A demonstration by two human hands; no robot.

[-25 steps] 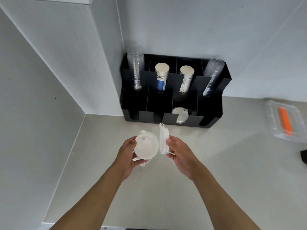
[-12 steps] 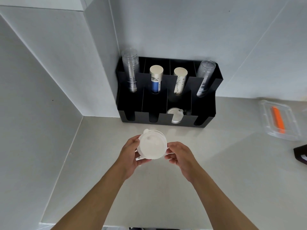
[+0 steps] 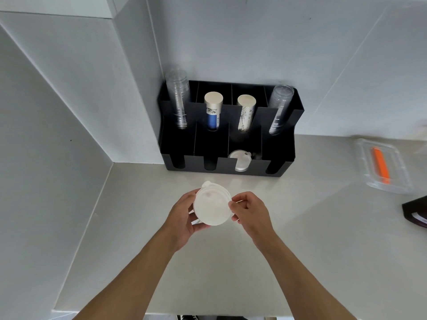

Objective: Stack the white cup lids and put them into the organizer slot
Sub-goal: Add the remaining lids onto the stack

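A stack of white cup lids (image 3: 212, 205) is held above the counter between both hands. My left hand (image 3: 182, 214) cups the stack's left and lower edge. My right hand (image 3: 250, 210) pinches its right rim with fingertips. A black organizer (image 3: 286, 158) stands against the wall beyond the hands. In its third front slot from the left lie other white lids (image 3: 240, 160). The two front slots on the left and the one on the right look dark, and I cannot tell their contents.
The organizer's back row holds two stacks of clear cups (image 3: 178, 98) and two stacks of paper cups (image 3: 213, 110). A clear tray (image 3: 369, 176) with an orange item lies at the right. A dark object (image 3: 416, 212) sits at the right edge. White walls close the left corner.
One second ago each hand held its own lid, the right one on edge. The lids have come together into one stack, now gripped by both hands.
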